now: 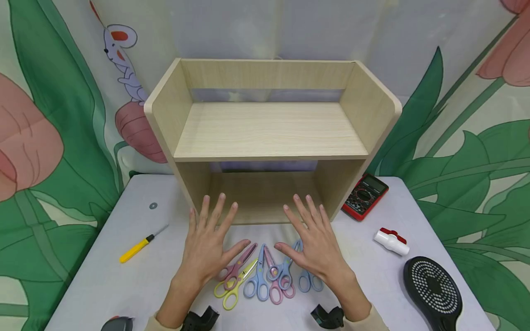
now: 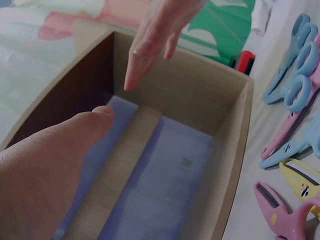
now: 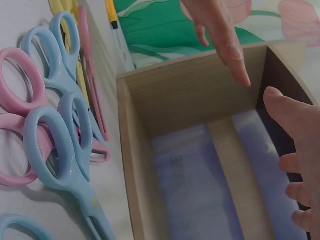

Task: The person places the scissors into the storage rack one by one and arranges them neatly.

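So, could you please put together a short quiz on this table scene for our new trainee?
1. True or false: the left hand grips a pair of scissors.
2. Which lies right of the wooden shelf? A) yellow screwdriver B) red multimeter C) a mug
3. Fill in: both shelf levels hold ____.

Key:
1. False; both it and the right hand hover flat, fingers spread.
2. B
3. nothing
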The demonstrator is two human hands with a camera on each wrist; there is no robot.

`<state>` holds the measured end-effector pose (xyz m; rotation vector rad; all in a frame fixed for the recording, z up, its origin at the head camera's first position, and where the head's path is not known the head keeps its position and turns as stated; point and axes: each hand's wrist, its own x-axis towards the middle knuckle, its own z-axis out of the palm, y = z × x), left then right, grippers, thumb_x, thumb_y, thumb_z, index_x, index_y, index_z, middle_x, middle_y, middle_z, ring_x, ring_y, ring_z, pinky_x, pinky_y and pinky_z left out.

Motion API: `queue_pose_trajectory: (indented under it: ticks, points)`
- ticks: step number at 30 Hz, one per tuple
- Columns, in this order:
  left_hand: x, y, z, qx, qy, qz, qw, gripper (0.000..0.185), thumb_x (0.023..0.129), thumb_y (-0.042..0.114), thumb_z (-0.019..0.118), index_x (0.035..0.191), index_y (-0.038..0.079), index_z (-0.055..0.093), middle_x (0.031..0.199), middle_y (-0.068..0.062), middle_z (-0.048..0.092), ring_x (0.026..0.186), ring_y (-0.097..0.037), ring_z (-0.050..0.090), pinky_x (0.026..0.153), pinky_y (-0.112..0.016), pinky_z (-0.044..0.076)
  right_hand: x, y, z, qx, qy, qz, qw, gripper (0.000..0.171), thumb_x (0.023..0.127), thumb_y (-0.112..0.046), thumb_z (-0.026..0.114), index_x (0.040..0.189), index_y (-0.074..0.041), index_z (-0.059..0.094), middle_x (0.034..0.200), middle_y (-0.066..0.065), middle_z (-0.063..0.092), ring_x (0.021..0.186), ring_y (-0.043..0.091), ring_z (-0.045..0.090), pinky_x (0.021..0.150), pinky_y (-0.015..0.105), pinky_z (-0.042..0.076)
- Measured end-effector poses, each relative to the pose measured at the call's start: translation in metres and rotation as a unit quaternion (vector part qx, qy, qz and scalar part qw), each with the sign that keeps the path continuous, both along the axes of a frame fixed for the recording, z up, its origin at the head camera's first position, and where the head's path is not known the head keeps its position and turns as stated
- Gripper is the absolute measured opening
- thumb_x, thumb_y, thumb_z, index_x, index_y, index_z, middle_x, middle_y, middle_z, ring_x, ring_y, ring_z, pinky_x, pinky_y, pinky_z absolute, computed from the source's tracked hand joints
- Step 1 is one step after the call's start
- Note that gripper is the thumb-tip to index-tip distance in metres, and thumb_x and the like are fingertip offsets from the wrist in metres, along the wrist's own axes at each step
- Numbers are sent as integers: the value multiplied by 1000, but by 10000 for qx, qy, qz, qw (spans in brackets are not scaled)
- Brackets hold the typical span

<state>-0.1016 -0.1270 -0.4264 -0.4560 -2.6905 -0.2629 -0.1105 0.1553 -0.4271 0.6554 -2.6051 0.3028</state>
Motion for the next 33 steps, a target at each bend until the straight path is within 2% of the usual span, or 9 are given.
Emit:
queue_pose_trajectory:
  ticks: [7,14,18,21,24,28,33]
  points:
    - [1,3,0,46,28,-144,9999,87,88,78,46,158,27,32,169,-5,17,156,-39,10,120,-73,15,4,3,1,1,-10,-48,10000,92,90,-84,20,154,-22,40,167,7,25,154,37,21,123,63,22]
    - [-1,6,5,124,68,-216,9997,90,83,67,64,157,25,35,168,-8,21,155,-41,13,119,-73,16,4,4,4,-49,27,-18,10000,93,89,-84,22,152,-19,44,167,7,26,155,36,20,123,63,21]
    - [-6,2,10,400,441,-288,9978,87,81,59,70,154,20,42,165,-13,29,152,-44,21,117,-74,23,5,7,7,-119,-16,-11,9999,91,89,-83,32,152,-18,45,166,10,28,153,38,23,122,64,23]
    - [-10,-4,14,837,933,-373,9914,80,82,53,71,149,15,48,158,-20,37,147,-47,31,114,-72,32,7,12,10,-302,-173,-62,9994,90,87,-79,47,153,-18,43,165,10,29,153,37,25,122,63,26]
    - [-14,-12,17,1302,1325,-422,9817,69,89,50,65,144,10,52,151,-24,43,139,-49,40,109,-69,40,9,19,13,-592,-297,-134,9977,91,83,-71,63,153,-17,42,164,10,32,152,35,27,120,64,29]
    - [-16,-24,20,1772,1551,-262,9715,64,96,51,56,142,6,54,147,-25,46,132,-48,45,102,-66,47,13,28,14,-885,-262,-168,9956,91,79,-63,72,152,-16,43,161,11,37,149,36,32,116,66,34]
    - [-16,-40,21,2317,1709,157,9575,61,91,34,64,143,4,51,143,-27,45,126,-46,47,92,-63,53,19,35,11,-1019,-435,-226,9936,91,78,-55,76,152,-15,42,156,11,42,143,35,40,114,63,38]
